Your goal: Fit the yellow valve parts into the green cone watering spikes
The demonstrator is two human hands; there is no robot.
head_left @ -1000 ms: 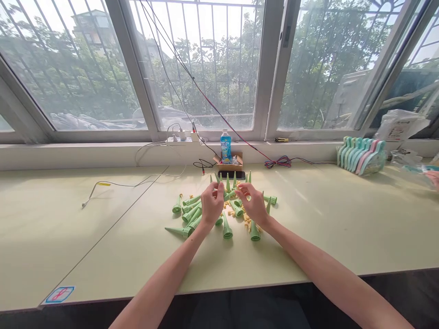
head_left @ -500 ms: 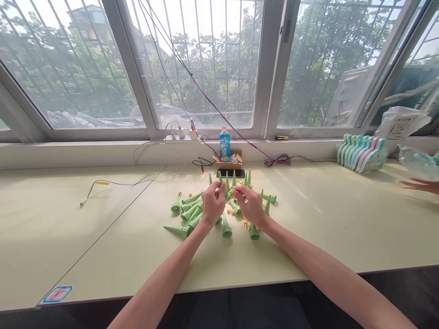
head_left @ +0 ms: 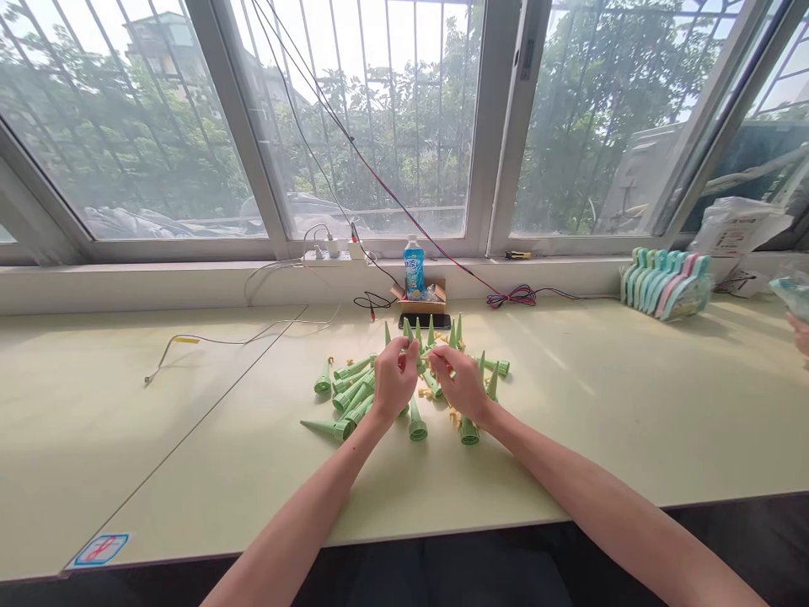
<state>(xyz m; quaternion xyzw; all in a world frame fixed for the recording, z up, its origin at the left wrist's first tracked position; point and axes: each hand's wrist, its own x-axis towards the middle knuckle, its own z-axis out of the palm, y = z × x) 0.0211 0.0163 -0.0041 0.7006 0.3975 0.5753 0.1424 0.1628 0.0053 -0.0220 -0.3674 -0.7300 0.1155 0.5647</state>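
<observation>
My left hand (head_left: 395, 377) is closed around a green plastic watering spike (head_left: 409, 330), whose tapered tip shows above the fingers; the rest is mostly covered. Just to its right, my right hand (head_left: 463, 384) pinches a small yellow plastic piece (head_left: 431, 355), largely hidden by the fingertips. The two hands almost meet over the pile. Several green spikes (head_left: 356, 393) lie on their sides left of my left hand. Others stand point-up behind and beside my hands, such as a green spike (head_left: 492, 386). Small yellow valve-like pieces (head_left: 455, 416) are scattered among them.
A phone (head_left: 425, 321) lies behind the pile, before a small cardboard box (head_left: 423, 307) and a blue bottle (head_left: 414, 268). Cables (head_left: 515, 294) run over the table (head_left: 208, 480). Pastel hanger-shaped items (head_left: 667, 282) stand at right, near another person's hand (head_left: 799, 334).
My hands stay nearly in place, with slight finger movement. At the far right, the other person's hand has drawn back toward the edge, and a clear plastic bag there has shifted.
</observation>
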